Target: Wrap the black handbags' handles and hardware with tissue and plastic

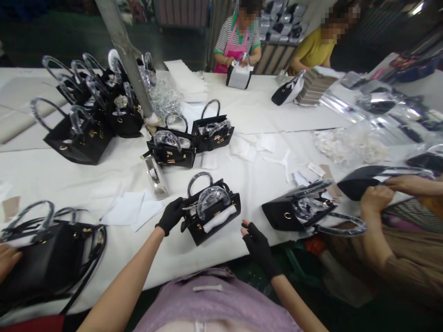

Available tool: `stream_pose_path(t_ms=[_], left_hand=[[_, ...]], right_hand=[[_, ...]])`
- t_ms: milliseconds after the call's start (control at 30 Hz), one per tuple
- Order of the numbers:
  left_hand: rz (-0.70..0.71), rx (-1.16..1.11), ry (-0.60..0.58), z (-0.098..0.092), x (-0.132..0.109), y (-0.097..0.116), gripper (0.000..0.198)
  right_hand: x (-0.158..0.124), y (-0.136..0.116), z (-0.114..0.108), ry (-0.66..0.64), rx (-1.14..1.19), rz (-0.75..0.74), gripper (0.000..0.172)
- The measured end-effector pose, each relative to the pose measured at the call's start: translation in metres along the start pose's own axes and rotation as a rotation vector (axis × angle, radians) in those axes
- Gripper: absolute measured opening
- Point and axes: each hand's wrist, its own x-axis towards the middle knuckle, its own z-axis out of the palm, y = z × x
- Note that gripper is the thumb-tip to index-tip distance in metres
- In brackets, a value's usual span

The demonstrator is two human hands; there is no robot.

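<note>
A small black handbag (216,223) stands at the table's near edge, its handles wrapped in clear plastic and a white wrap lying across its front. My left hand (171,216), in a black fingerless glove, grips the bag's left side. My right hand (256,243), gloved the same way, is off to the bag's right, fingers apart and holding nothing. Just beyond, two similar black handbags, one on the left (173,150) and one on the right (212,133), stand side by side. Another black handbag (285,212) lies tilted to the right of my right hand.
A metal post (126,55) rises from the table beside a group of black handbags (81,133). White paper sheets (124,207) and a metal dispenser-like box (156,180) lie on the left. Co-workers' hands handle bags at right (375,200), far side and left edge.
</note>
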Motion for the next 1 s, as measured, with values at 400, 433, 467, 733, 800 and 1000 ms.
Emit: stream_pose_path(t_ms=[400,433,467,733,800,1000], left_hand=[[0.007,-0.03,-0.006,-0.006,0.003,0.008,0.046],[0.028,-0.015,-0.008,-0.006,0.002,0.008,0.045],[0.049,0.0,-0.01,-0.006,0.001,0.007,0.044],[0.14,0.112,-0.044,0.01,-0.026,0.001,0.036],[0.156,0.113,-0.041,0.019,-0.038,-0.001,0.037],[0.167,0.072,-0.051,0.035,-0.061,-0.001,0.04]], right_hand=[[0.014,0.012,0.015,-0.061,-0.005,0.052,0.061],[0.015,0.013,0.016,-0.066,0.002,0.056,0.063],[0.016,0.012,0.016,-0.069,0.026,0.066,0.065],[0.017,0.006,0.017,-0.055,0.361,0.268,0.077],[0.016,0.01,0.015,-0.065,0.443,0.298,0.073],[0.008,0.028,0.01,-0.06,0.581,0.304,0.058]])
